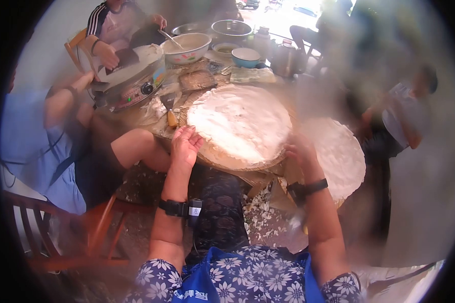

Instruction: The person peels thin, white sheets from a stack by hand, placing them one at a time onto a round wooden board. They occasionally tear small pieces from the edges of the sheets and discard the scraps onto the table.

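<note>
1. The left hand (pixel 186 146) lies palm up with its fingers loosely spread, holding nothing, at the 8 o'clock edge of the thin white sheet (pixel 240 118).
2. The sheet lies flat on a round woven tray (pixel 222 160) in the middle of the view.
3. The right hand (pixel 297 150) is at the tray's 4 o'clock rim; blur hides whether it grips.
4. A second white sheet (pixel 341 154) lies at 3 o'clock and a yellow-handled scraper (pixel 171 113) at 10 o'clock, with an electric griddle (pixel 134 76) beyond it.
</note>
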Available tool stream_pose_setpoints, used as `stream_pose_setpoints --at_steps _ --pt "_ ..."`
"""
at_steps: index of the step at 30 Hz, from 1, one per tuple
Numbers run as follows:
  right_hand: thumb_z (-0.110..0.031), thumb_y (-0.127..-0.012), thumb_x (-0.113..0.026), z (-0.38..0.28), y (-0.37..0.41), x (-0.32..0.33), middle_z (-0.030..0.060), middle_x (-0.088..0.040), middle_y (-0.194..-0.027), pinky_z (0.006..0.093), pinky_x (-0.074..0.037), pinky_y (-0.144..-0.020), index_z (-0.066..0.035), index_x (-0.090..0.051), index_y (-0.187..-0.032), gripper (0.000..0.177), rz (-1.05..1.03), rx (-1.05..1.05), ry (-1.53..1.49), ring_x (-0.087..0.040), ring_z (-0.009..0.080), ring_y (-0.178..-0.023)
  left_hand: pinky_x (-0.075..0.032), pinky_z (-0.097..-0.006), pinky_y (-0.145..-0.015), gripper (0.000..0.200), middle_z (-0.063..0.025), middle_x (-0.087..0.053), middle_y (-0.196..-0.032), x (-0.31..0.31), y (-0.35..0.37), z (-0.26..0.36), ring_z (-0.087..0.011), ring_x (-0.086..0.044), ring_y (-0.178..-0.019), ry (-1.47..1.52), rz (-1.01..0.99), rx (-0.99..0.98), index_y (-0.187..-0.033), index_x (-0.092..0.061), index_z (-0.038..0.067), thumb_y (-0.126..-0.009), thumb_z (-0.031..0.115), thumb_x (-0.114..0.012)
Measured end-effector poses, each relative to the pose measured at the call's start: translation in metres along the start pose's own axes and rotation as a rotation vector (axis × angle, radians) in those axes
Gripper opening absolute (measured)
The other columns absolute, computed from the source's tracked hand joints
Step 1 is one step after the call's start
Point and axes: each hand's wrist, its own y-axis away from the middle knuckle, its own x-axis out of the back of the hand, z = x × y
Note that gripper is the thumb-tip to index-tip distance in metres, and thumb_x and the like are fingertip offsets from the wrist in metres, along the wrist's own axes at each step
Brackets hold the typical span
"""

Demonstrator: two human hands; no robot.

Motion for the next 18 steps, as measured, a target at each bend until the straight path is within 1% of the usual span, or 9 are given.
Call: stream_pose_setpoints --at_steps 2,5,8,9,12,13,16,17,18 --pt "-0.018 -0.086 -0.057 0.0 -0.001 -0.001 0.0028 -0.053 -0.08 0.0241 -0.048 -0.045 -0.003 -0.051 -0.105 0.025 0.004 0.002 -0.009 -0.058 0.0128 -0.058 -0.049 -0.0315 -0.065 0.014 -0.0004 -0.058 -0.077 -0.004 -0.012 -0.006 -0.015 -0.058 -0.072 -0.06 0.008 0.084 -0.094 -0.054 0.01 -0.082 0.004 -0.06" --pt "-0.02 -0.086 -0.056 0.002 0.0 0.002 0.0027 -0.053 -0.08 0.0247 -0.049 -0.046 -0.003 -0.052 -0.104 0.025 0.055 0.02 0.0 -0.058 0.0128 -0.058 -0.046 -0.0304 -0.062 0.014 -0.001 -0.057 -0.079 -0.015 -0.02 -0.01 -0.0145 -0.056 -0.069 -0.207 -0.096 0.17 -0.09 -0.056 0.009 -0.078 0.002 -0.06" --pt "-0.024 -0.087 -0.056 -0.003 0.013 0.003 0.0029 -0.052 -0.081 0.0247 -0.049 -0.046 -0.004 -0.051 -0.103 0.026 0.106 0.015 0.064 -0.058 0.0131 -0.059 -0.046 -0.0303 -0.062 0.011 -0.0014 -0.059 -0.078 -0.042 -0.017 -0.002 -0.0142 -0.055 -0.07 0.002 -0.104 0.173 -0.083 -0.059 0.008 -0.076 0.001 -0.061" --pt "-0.029 -0.087 -0.056 -0.003 0.013 0.004 0.0036 -0.052 -0.081 0.0255 -0.05 -0.046 -0.004 -0.051 -0.101 0.029 0.108 -0.025 0.044 -0.058 0.0133 -0.058 -0.046 -0.0302 -0.063 0.014 -0.0025 -0.061 -0.082 -0.048 -0.015 0.002 -0.0148 -0.056 -0.073 0.021 -0.133 0.145 -0.087 -0.059 0.008 -0.076 0.0 -0.06" --pt "-0.032 -0.087 -0.057 -0.007 0.022 0.003 0.0039 -0.052 -0.08 0.0275 -0.051 -0.047 -0.004 -0.05 -0.101 0.032 -0.009 -0.072 -0.189 -0.059 0.0149 -0.061 -0.047 -0.031 -0.062 0.016 -0.003 -0.061 -0.082 -0.064 0.003 0.002 -0.0158 -0.057 -0.074 0.133 -0.134 0.113 -0.089 -0.059 0.008 -0.076 0.0 -0.059" --pt "-0.028 -0.087 -0.057 -0.006 0.019 0.004 0.0036 -0.055 -0.08 0.0295 -0.052 -0.048 -0.005 -0.051 -0.1 0.028 -0.034 -0.074 -0.293 -0.061 0.0165 -0.063 -0.047 -0.0323 -0.061 0.018 -0.004 -0.061 -0.084 -0.066 0.014 -0.004 -0.0161 -0.057 -0.074 0.082 -0.115 0.121 -0.091 -0.058 0.008 -0.075 -0.001 -0.06" --pt "-0.022 -0.087 -0.056 -0.007 0.007 -0.004 0.0043 -0.059 -0.08 0.0304 -0.054 -0.054 -0.004 -0.053 -0.098 0.021 -0.102 0.061 -0.419 -0.062 0.017 -0.067 -0.049 -0.035 -0.062 0.022 -0.0055 -0.061 -0.086 -0.042 0.017 -0.04 -0.0177 -0.058 -0.076 -0.022 -0.147 0.208 -0.095 -0.057 0.009 -0.075 0.0 -0.061" --pt "-0.015 -0.086 -0.057 -0.001 0.003 0.005 0.0058 -0.061 -0.083 0.0305 -0.053 -0.059 -0.004 -0.055 -0.096 0.015 -0.104 0.153 -0.372 -0.061 0.016 -0.068 -0.05 -0.0365 -0.065 0.024 -0.0061 -0.061 -0.088 -0.036 0.02 -0.047 -0.019 -0.059 -0.079 -0.039 -0.154 0.216 -0.098 -0.056 0.008 -0.075 0.001 -0.061" --pt "-0.009 -0.083 -0.059 0.012 -0.016 0.014 0.0058 -0.061 -0.084 0.0304 -0.053 -0.064 -0.002 -0.055 -0.097 0.016 -0.107 0.223 -0.357 -0.06 0.0152 -0.07 -0.05 -0.0381 -0.068 0.027 -0.0066 -0.061 -0.09 -0.031 0.022 -0.052 -0.0202 -0.059 -0.082 -0.054 -0.163 0.227 -0.101 -0.055 0.008 -0.075 0.001 -0.062"
